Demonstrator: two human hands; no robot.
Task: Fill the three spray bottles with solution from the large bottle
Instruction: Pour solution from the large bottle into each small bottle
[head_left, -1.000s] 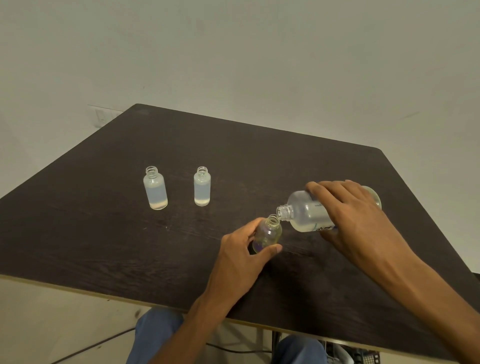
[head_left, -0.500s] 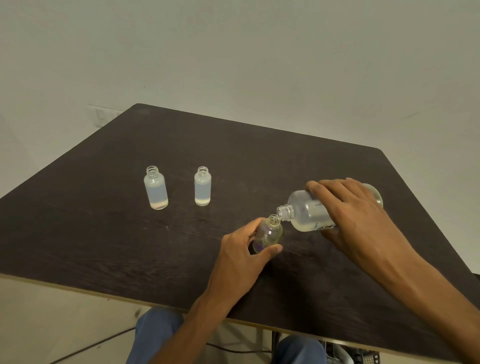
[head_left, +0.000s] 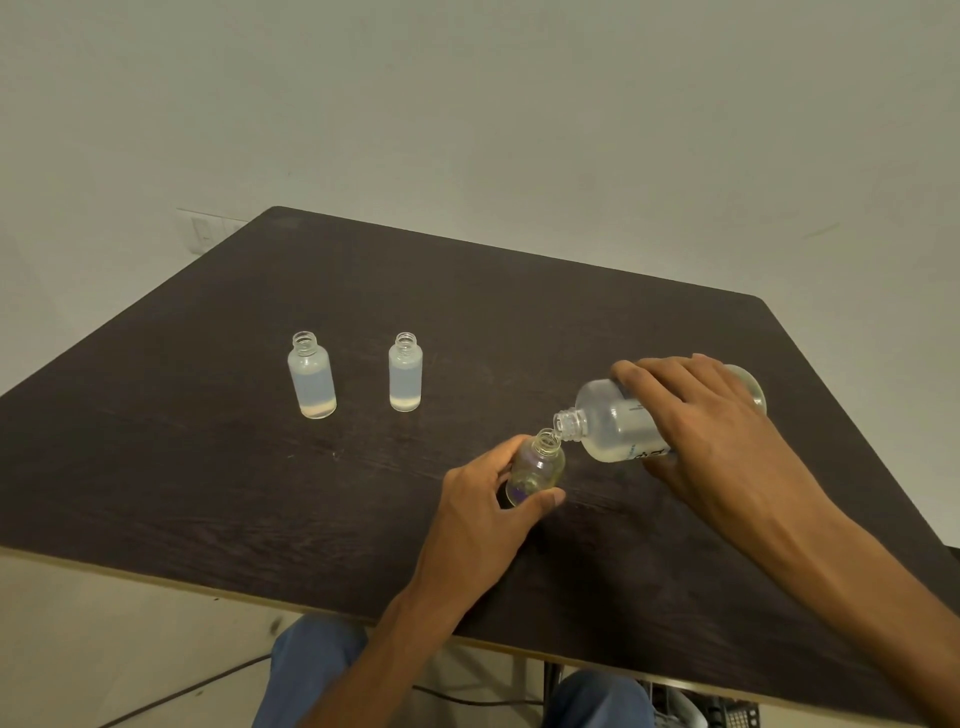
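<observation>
Plain grey wall stands behind a dark wooden surface (head_left: 519, 322) that carries the work. Two small spray bottles, the far-left bottle (head_left: 311, 382) and the middle bottle (head_left: 405, 379), stand upright and uncapped, apparently full of cloudy solution. The left hand (head_left: 483, 512) grips the third bottle (head_left: 537, 467) near the front edge. It looks only partly filled. The right hand (head_left: 701, 415) holds the large bottle (head_left: 613, 428) tipped almost flat, its mouth at the third bottle's neck. By my judgement two fills are done and the last is under way.
</observation>
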